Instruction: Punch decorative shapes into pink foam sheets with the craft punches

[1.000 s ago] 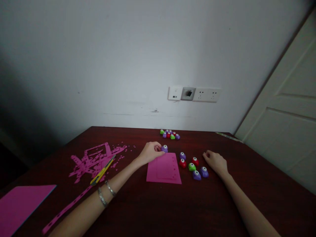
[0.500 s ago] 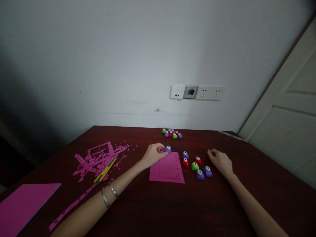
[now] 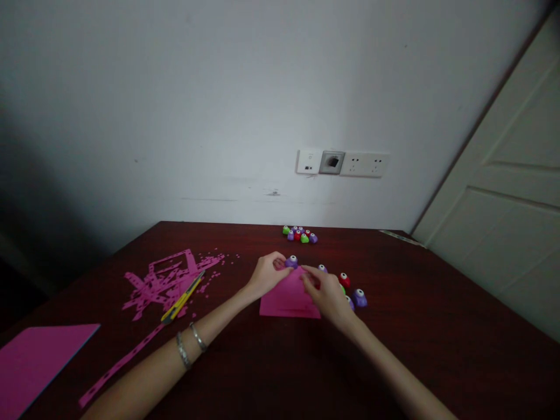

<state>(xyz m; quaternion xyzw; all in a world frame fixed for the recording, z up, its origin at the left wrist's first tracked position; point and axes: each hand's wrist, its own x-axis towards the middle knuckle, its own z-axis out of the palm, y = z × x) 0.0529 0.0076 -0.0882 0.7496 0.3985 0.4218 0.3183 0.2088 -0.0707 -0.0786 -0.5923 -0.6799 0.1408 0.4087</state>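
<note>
My left hand (image 3: 268, 273) is closed on a purple craft punch (image 3: 291, 262) with a round white-and-black eye on top. The punch sits at the top edge of a pink sheet (image 3: 284, 300) lying on the table. Over the sheet's upper right part is my right hand (image 3: 326, 290), thumb and forefinger apart, their tips close to the punch. I cannot tell whether they touch the paper. Right of the sheet stand more punches, among them a red one (image 3: 344, 280) and a purple one (image 3: 360, 297); my right hand partly hides the others.
Pink paper scraps (image 3: 166, 286) and tiny cut-out bits lie at left, with a yellow utility knife (image 3: 181, 300) and a long punched strip (image 3: 122, 366). Another pink sheet (image 3: 44, 364) is at front left. Several punches (image 3: 297, 235) cluster at the back, before the wall.
My right hand has moved left from beyond the loose punches to the pink sheet, now covering some of the punches. My left hand still grips the purple punch. The view has shifted slightly.
</note>
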